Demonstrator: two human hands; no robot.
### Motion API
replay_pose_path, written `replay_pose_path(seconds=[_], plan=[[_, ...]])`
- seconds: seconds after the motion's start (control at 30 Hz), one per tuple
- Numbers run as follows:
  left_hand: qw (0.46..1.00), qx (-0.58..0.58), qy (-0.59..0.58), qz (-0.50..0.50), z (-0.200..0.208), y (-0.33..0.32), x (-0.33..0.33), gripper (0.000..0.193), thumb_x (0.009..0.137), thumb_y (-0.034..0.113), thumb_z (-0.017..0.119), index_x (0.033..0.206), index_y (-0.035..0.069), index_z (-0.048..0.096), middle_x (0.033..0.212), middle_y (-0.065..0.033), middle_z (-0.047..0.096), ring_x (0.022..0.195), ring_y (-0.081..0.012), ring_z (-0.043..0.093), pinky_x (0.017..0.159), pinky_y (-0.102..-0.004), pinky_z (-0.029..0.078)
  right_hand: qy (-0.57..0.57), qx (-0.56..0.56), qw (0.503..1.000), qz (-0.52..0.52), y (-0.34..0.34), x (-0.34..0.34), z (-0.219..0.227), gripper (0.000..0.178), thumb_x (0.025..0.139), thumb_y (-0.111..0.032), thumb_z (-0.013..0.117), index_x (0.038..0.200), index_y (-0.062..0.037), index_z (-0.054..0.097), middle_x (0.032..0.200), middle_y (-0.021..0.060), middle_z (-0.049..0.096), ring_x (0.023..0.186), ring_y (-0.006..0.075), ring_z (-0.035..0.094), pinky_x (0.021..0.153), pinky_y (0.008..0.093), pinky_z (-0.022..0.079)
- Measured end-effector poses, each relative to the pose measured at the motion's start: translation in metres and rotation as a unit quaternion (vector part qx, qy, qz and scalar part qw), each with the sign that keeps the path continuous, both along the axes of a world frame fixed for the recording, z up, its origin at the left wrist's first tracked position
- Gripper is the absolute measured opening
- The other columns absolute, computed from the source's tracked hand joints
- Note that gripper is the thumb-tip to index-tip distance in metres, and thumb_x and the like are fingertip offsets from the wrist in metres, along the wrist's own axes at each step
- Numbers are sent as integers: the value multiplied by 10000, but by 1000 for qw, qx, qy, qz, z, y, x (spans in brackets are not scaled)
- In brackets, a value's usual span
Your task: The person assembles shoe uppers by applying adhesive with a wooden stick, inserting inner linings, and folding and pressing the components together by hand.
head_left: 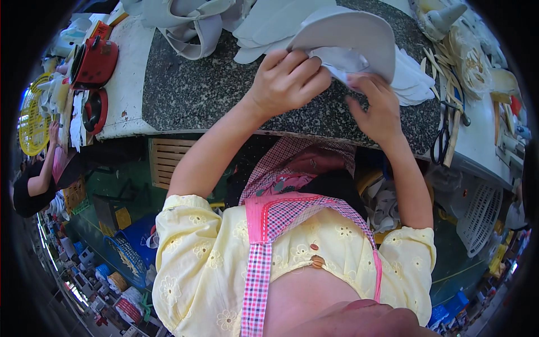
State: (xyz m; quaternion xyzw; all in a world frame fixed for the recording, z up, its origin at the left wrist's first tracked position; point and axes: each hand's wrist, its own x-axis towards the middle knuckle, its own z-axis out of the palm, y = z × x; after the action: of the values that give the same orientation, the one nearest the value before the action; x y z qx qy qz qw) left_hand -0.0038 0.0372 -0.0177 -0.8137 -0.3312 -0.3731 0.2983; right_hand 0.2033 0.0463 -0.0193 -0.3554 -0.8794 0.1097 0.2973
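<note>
Over the dark speckled stone slab (191, 95), I hold a curved grey-white piece (348, 39), which looks like a shoe upper with a white lining. My left hand (292, 81) is closed, its fingers pinching the lower left edge of the piece. At the lower right edge is my right hand (380, 106), its fingertips against the lining and its thumb bent below; some fingers are hidden behind the piece. Flat white cut pieces (264, 31) lie stacked just beyond my left hand. More white pieces (412, 81) are fanned out to the right of my right hand.
Joined grey-white uppers (196, 33) lie at the back left. A red container (98, 62) and a red ring-shaped item (95, 111) stand on the left. Scissors (442, 137) and thin wooden sticks (435, 62) sit at the right. Another person's arm (42, 177) shows far left.
</note>
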Motion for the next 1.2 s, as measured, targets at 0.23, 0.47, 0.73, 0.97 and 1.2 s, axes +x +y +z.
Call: replay_pose_path(seconds=[0.23, 0.47, 0.73, 0.97, 1.2], plan=[[998, 38, -56, -18, -24, -6, 10, 110, 538, 206, 555, 586, 183, 459, 703, 41, 460, 647, -87, 491, 638, -260, 306, 293, -403, 867, -15, -2, -26, -5, 330, 726, -160, 671, 998, -6, 565, 932, 77, 597, 901, 145, 562, 779, 283, 455], [993, 56, -100, -22, -27, -5, 15, 125, 524, 184, 569, 614, 154, 488, 753, 35, 495, 714, -145, 508, 700, -287, 365, 335, -409, 849, -16, 1, -31, -12, 322, 709, -178, 700, 970, -31, 582, 892, 37, 609, 865, 111, 567, 721, 245, 441], [995, 28, -63, -77, -23, -5, 4, 163, 516, 123, 621, 661, 123, 547, 762, 19, 519, 707, -149, 526, 713, -297, 346, 297, -366, 882, -24, 7, -29, -10, 236, 695, -146, 704, 893, -54, 615, 819, 13, 618, 784, 89, 572, 670, 223, 435], [997, 38, -13, -60, -24, -5, 9, 78, 541, 181, 550, 591, 168, 492, 723, 48, 478, 710, -88, 519, 732, -255, 339, 245, -77, 965, -48, 7, -38, -20, 64, 728, -50, 632, 746, -1, 597, 683, 41, 596, 588, 95, 546, 531, 215, 426], [998, -48, 32, 15, -44, -38, 14, 58, 592, 194, 550, 614, 194, 496, 781, 57, 519, 715, -61, 516, 775, -321, 261, 428, -170, 870, -177, 1, -36, -35, 105, 779, -87, 624, 746, -1, 572, 619, -4, 515, 566, 47, 461, 534, 185, 389]])
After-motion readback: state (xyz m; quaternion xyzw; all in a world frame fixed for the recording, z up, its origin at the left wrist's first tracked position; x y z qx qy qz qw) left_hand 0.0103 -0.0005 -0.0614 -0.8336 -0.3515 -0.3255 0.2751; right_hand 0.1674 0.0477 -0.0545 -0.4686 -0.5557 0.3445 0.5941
